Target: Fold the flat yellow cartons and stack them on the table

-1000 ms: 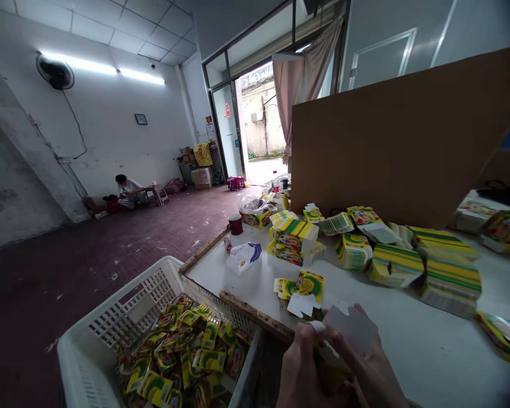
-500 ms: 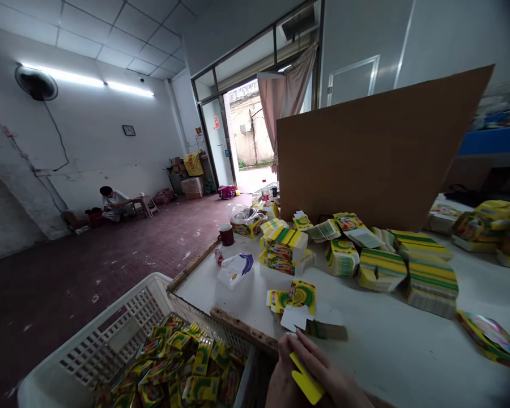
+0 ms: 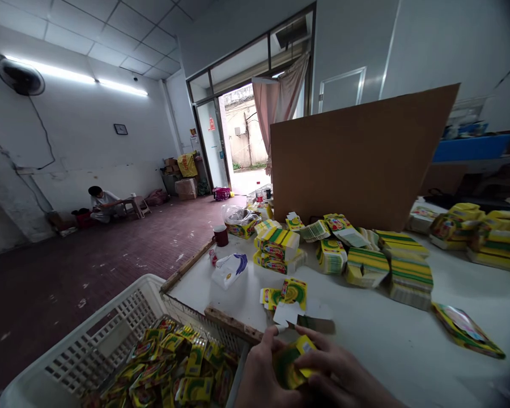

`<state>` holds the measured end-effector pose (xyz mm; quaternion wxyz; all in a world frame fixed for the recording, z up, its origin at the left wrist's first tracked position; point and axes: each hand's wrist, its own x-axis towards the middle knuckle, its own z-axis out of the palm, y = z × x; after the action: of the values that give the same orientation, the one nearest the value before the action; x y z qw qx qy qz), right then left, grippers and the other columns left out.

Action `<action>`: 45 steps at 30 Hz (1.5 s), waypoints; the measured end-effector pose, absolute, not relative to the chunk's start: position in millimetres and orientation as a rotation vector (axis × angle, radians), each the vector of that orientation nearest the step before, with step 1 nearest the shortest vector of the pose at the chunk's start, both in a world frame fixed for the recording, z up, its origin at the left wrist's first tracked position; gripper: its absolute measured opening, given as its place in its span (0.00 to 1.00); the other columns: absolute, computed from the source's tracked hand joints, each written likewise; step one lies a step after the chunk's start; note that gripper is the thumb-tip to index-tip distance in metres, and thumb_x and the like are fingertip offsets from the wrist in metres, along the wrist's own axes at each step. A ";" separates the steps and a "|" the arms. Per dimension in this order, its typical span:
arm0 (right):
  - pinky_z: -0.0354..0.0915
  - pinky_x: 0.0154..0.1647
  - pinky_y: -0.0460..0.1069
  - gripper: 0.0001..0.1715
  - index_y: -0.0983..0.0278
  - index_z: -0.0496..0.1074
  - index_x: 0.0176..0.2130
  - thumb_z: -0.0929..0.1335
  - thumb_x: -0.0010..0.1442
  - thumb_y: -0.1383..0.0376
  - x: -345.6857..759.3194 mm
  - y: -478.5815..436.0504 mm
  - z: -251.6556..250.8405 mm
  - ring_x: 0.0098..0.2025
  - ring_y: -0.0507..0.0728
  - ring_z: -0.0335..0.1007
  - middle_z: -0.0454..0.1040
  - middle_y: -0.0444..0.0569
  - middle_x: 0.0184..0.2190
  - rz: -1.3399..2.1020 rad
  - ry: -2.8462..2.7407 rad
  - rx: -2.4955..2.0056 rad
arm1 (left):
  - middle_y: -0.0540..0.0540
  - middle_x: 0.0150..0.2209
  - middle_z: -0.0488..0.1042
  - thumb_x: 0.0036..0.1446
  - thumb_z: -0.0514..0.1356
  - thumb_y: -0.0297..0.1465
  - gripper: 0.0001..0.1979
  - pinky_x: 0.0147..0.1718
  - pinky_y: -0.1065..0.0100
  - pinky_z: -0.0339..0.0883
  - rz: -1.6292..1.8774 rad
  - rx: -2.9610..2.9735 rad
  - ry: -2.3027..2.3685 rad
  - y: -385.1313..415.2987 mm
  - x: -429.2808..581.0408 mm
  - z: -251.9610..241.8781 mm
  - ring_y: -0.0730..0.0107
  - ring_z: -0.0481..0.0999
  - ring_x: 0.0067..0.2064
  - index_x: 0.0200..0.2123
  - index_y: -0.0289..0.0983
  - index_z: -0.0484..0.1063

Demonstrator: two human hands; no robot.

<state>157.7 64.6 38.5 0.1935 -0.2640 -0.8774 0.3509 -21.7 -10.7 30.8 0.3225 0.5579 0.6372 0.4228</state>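
At the bottom of the head view both my hands close round one small yellow-green carton (image 3: pixel 292 362). My left hand (image 3: pixel 261 374) grips its left side, thumb up. My right hand (image 3: pixel 340 377) wraps its right side, fingers curled over the top. Just beyond them flat carton blanks (image 3: pixel 291 300) lie on the white table (image 3: pixel 386 340), some face down. A white plastic crate (image 3: pixel 110 340) at the lower left holds several folded cartons (image 3: pixel 182 362).
Stacks of flat yellow-green blanks (image 3: pixel 368 260) cover the table's middle and right. A brown cardboard sheet (image 3: pixel 361 153) stands behind them. A red cup (image 3: pixel 220 235) and a tissue pack (image 3: pixel 228 270) sit near the table's left edge. A person (image 3: pixel 100 203) sits low by the far wall.
The flat white blank held a second ago is now a folded yellow-green carton between both hands. The view has swung left and tipped up slightly.
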 end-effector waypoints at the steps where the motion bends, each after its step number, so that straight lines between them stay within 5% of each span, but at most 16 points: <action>1: 0.63 0.57 0.60 0.13 0.55 0.77 0.43 0.67 0.59 0.60 160.0 65.0 43.4 0.61 0.66 0.61 0.65 0.56 0.60 1.022 -2.453 -0.744 | 0.44 0.41 0.76 0.33 0.70 0.35 0.40 0.40 0.66 0.68 1.093 1.462 1.652 -11.7 -21.3 32.2 0.56 0.76 0.42 0.53 0.35 0.62; 6: 0.60 0.59 0.64 0.12 0.57 0.78 0.42 0.69 0.56 0.62 150.2 64.2 37.6 0.62 0.68 0.59 0.65 0.56 0.60 1.088 -2.308 -0.781 | 0.42 0.42 0.76 0.42 0.67 0.38 0.34 0.42 0.63 0.68 1.134 1.504 1.706 -13.0 -17.6 30.2 0.56 0.76 0.43 0.52 0.36 0.62; 11: 0.63 0.58 0.61 0.37 0.60 0.56 0.63 0.68 0.57 0.60 137.4 66.5 14.2 0.60 0.64 0.63 0.60 0.60 0.62 1.299 -1.954 -0.707 | 0.42 0.43 0.76 0.42 0.70 0.35 0.33 0.41 0.66 0.69 1.544 1.182 1.510 -9.1 -25.8 18.8 0.60 0.76 0.42 0.52 0.37 0.63; 16: 0.70 0.48 0.57 0.22 0.65 0.66 0.51 0.65 0.60 0.57 146.7 93.0 7.9 0.45 0.60 0.74 0.74 0.59 0.47 1.126 -1.706 -0.965 | 0.39 0.46 0.72 0.51 0.54 0.57 0.35 0.43 0.65 0.72 2.445 0.165 0.928 -2.5 -46.3 16.5 0.61 0.75 0.46 0.51 0.35 0.63; 19: 0.71 0.46 0.55 0.16 0.66 0.68 0.48 0.63 0.61 0.62 143.2 106.4 6.9 0.42 0.58 0.74 0.76 0.56 0.41 0.877 -1.824 -1.069 | 0.35 0.49 0.68 0.55 0.49 0.57 0.35 0.46 0.60 0.72 2.366 -0.087 0.811 0.0 -49.4 17.2 0.59 0.73 0.51 0.52 0.34 0.59; 27: 0.62 0.54 0.59 0.19 0.68 0.69 0.51 0.64 0.60 0.67 110.3 140.5 21.0 0.50 0.64 0.67 0.73 0.59 0.46 0.536 -2.059 -1.137 | 0.40 0.48 0.69 0.62 0.53 0.35 0.10 0.38 0.68 0.73 2.080 -0.035 0.960 8.6 -23.4 8.7 0.67 0.73 0.45 0.44 0.37 0.65; 33: 0.62 0.53 0.59 0.43 0.59 0.67 0.56 0.78 0.41 0.66 108.3 124.0 11.0 0.52 0.67 0.64 0.70 0.56 0.52 0.452 -2.293 -1.047 | 0.43 0.47 0.69 0.60 0.56 0.28 0.08 0.36 0.71 0.71 1.971 -0.022 1.028 11.6 -9.4 0.9 0.72 0.73 0.41 0.43 0.38 0.69; 36: 0.61 0.53 0.60 0.18 0.58 0.76 0.45 0.72 0.52 0.70 103.8 111.3 2.9 0.51 0.65 0.65 0.72 0.54 0.49 0.330 -2.326 -1.034 | 0.43 0.46 0.70 0.59 0.57 0.28 0.08 0.35 0.73 0.70 1.926 -0.026 1.045 12.3 -2.2 -0.1 0.73 0.74 0.40 0.43 0.36 0.69; 37: 0.61 0.52 0.59 0.12 0.59 0.77 0.41 0.68 0.57 0.71 103.2 109.5 3.7 0.49 0.64 0.66 0.74 0.54 0.46 0.306 -2.292 -1.046 | 0.42 0.45 0.70 0.60 0.57 0.28 0.08 0.35 0.72 0.70 1.899 -0.038 1.042 12.1 -0.6 0.1 0.72 0.74 0.39 0.42 0.35 0.69; 40: 0.64 0.47 0.58 0.15 0.59 0.77 0.40 0.62 0.63 0.70 107.0 107.2 19.1 0.43 0.61 0.68 0.76 0.54 0.38 0.284 -2.122 -0.939 | 0.39 0.44 0.72 0.62 0.55 0.34 0.10 0.38 0.68 0.71 1.773 -0.057 0.922 10.8 0.6 1.4 0.68 0.75 0.40 0.41 0.33 0.71; 45: 0.68 0.40 0.48 0.15 0.57 0.78 0.36 0.63 0.64 0.66 121.2 86.6 50.5 0.38 0.54 0.71 0.77 0.48 0.33 0.617 -2.191 -0.347 | 0.35 0.42 0.75 0.51 0.52 0.59 0.34 0.48 0.54 0.68 1.693 0.099 0.473 9.2 -12.5 2.5 0.52 0.74 0.47 0.37 0.33 0.76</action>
<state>121.2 86.6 50.5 0.4075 -0.1376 -0.8689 0.2448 -12.5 9.2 2.5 0.6369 0.0434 0.2069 0.7414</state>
